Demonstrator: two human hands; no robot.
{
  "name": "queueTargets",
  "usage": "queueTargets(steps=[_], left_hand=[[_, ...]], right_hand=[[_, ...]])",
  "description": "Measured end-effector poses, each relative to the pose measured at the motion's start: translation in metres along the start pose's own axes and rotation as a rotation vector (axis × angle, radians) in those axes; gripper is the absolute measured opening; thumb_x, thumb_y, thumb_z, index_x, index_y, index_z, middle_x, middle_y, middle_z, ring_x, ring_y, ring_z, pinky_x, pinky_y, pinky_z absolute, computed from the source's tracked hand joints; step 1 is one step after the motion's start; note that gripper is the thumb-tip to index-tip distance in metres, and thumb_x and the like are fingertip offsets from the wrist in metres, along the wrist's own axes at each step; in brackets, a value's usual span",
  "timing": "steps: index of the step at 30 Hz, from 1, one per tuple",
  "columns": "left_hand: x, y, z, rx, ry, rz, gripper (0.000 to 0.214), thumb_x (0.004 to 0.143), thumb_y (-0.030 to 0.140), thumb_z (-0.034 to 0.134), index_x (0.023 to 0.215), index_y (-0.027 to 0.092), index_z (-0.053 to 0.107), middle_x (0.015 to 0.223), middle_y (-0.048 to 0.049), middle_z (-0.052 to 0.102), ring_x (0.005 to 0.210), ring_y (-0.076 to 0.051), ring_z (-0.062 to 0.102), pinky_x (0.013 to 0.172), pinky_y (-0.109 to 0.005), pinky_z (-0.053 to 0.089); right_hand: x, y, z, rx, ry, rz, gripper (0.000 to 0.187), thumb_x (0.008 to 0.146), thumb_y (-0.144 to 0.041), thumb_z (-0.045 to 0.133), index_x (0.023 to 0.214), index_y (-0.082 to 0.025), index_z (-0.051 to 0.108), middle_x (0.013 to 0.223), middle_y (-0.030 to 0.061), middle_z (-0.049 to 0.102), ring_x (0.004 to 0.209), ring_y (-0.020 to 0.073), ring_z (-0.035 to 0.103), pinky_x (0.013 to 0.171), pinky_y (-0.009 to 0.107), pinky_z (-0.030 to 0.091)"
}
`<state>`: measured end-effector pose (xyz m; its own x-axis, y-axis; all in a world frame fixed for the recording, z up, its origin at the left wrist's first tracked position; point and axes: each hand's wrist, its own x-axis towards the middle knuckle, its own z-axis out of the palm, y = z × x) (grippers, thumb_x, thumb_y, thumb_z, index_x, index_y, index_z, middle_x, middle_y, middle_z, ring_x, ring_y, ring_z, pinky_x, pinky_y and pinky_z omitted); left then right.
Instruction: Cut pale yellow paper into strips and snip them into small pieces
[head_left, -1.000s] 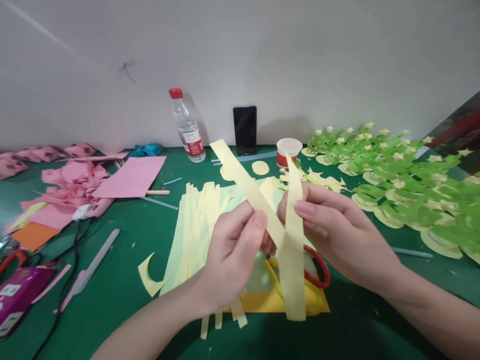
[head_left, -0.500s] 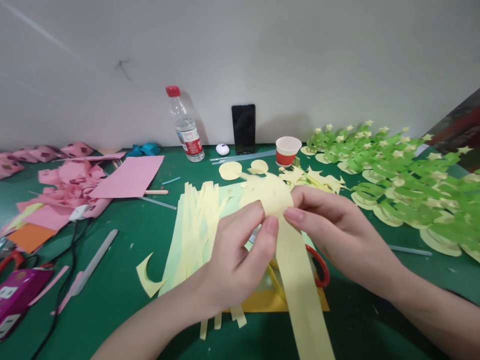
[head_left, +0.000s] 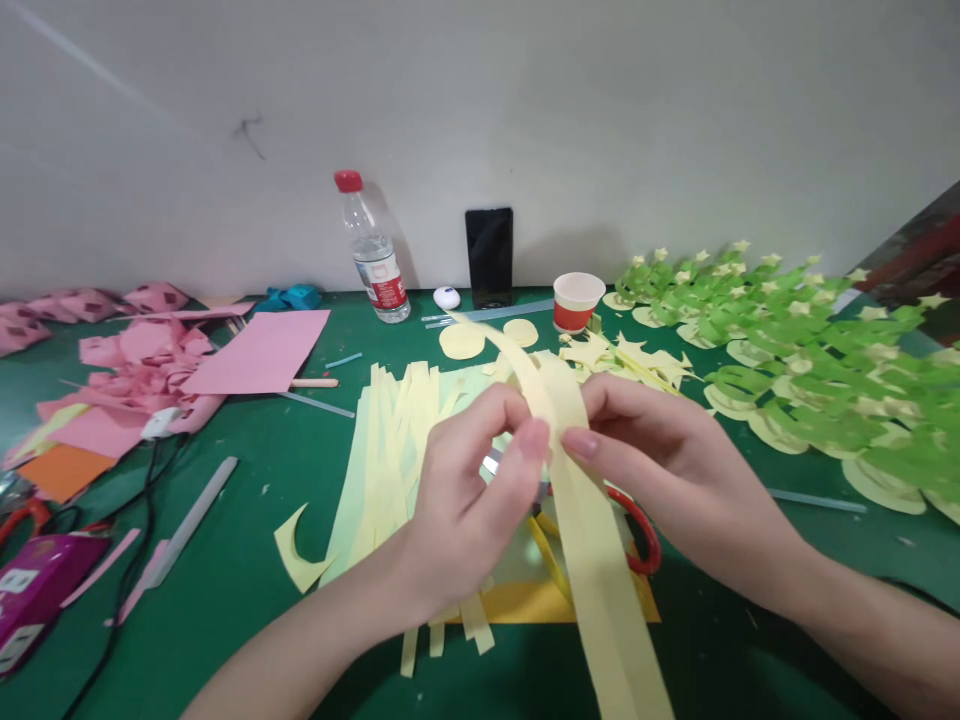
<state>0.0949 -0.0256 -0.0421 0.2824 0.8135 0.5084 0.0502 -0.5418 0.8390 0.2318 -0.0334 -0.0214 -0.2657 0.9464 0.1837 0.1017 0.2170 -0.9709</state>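
My left hand (head_left: 469, 490) pinches the edge of a pale yellow paper strip, where a thin curved paper sliver (head_left: 504, 345) rises up and to the left. My right hand (head_left: 667, 465) pinches the wide paper strip (head_left: 600, 580) close beside my left fingertips; its long end hangs toward me. Whether sliver and strip are still joined is hidden by the fingers. Under the strip lie scissors (head_left: 643, 530) with red and yellow handles, partly covered. Narrow yellow strips (head_left: 397, 430) lie on light green paper (head_left: 349, 490) left of my hands.
Yellow paper discs (head_left: 461, 342), a paper cup (head_left: 576, 302), a phone (head_left: 490, 258) and a water bottle (head_left: 377, 265) stand or lie at the back. Green paper plants (head_left: 810, 350) fill the right. Pink paper (head_left: 259, 355), a cutter (head_left: 191, 520) and a black cable (head_left: 142, 530) lie left.
The yellow paper between my hands has turned, and the thin curved sliver now stands out up and left from the wide strip. Both hands stay nearly in place, still pinching.
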Motion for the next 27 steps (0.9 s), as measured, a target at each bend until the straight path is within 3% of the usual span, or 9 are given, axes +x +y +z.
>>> queueTargets(steps=[3, 8, 15, 20, 23, 27], left_hand=[[0.001, 0.002, 0.001, 0.081, -0.061, 0.025, 0.03, 0.085, 0.013, 0.042, 0.058, 0.02, 0.03, 0.052, 0.0067, 0.031, 0.047, -0.008, 0.033, 0.043, -0.021, 0.03], [-0.003, -0.001, 0.004, 0.064, -0.035, 0.05, 0.033, 0.086, 0.008, 0.04, 0.057, 0.019, 0.026, 0.051, 0.0071, 0.027, 0.044, -0.006, 0.028, 0.04, -0.021, 0.026], [-0.007, -0.002, 0.005, 0.026, 0.023, 0.055, 0.032, 0.09, 0.01, 0.039, 0.061, 0.019, 0.031, 0.054, 0.0066, 0.03, 0.047, -0.007, 0.03, 0.041, -0.019, 0.028], [-0.003, -0.003, 0.003, -0.038, 0.091, -0.034, 0.034, 0.093, 0.019, 0.038, 0.06, 0.02, 0.031, 0.054, 0.0058, 0.03, 0.047, -0.008, 0.03, 0.041, -0.021, 0.03], [-0.002, -0.002, 0.002, -0.055, 0.063, -0.047, 0.031, 0.092, 0.023, 0.04, 0.061, 0.02, 0.037, 0.054, 0.0053, 0.035, 0.047, -0.009, 0.035, 0.042, -0.021, 0.033], [-0.001, 0.0, 0.003, -0.006, -0.031, -0.032, 0.028, 0.087, 0.015, 0.042, 0.059, 0.02, 0.039, 0.052, 0.0054, 0.037, 0.046, -0.009, 0.036, 0.042, -0.021, 0.032]], right_hand=[[0.0, 0.0, -0.002, -0.018, 0.037, -0.021, 0.025, 0.077, -0.019, 0.048, 0.055, -0.02, 0.037, 0.053, -0.0041, 0.038, 0.049, 0.0079, 0.037, 0.043, 0.019, 0.032], [-0.005, 0.008, 0.002, 0.11, 0.033, -0.027, 0.032, 0.08, -0.019, 0.046, 0.052, -0.019, 0.032, 0.047, -0.0065, 0.028, 0.043, 0.0062, 0.027, 0.039, 0.019, 0.025], [-0.008, 0.023, 0.009, 0.293, 0.069, -0.015, 0.031, 0.087, -0.027, 0.045, 0.058, -0.02, 0.041, 0.053, -0.0038, 0.043, 0.051, 0.0096, 0.039, 0.048, 0.021, 0.035], [-0.005, 0.01, 0.003, 0.185, -0.064, 0.016, 0.022, 0.08, -0.023, 0.054, 0.061, -0.02, 0.044, 0.059, -0.0034, 0.046, 0.057, 0.0102, 0.045, 0.053, 0.021, 0.041], [-0.003, 0.005, 0.001, 0.062, 0.0, 0.004, 0.023, 0.078, -0.018, 0.051, 0.057, -0.02, 0.043, 0.055, -0.0032, 0.046, 0.053, 0.0098, 0.045, 0.049, 0.02, 0.04], [-0.001, 0.004, 0.0, 0.034, 0.019, -0.021, 0.024, 0.078, -0.02, 0.051, 0.056, -0.02, 0.043, 0.052, -0.0033, 0.048, 0.049, 0.0089, 0.046, 0.046, 0.019, 0.04]])
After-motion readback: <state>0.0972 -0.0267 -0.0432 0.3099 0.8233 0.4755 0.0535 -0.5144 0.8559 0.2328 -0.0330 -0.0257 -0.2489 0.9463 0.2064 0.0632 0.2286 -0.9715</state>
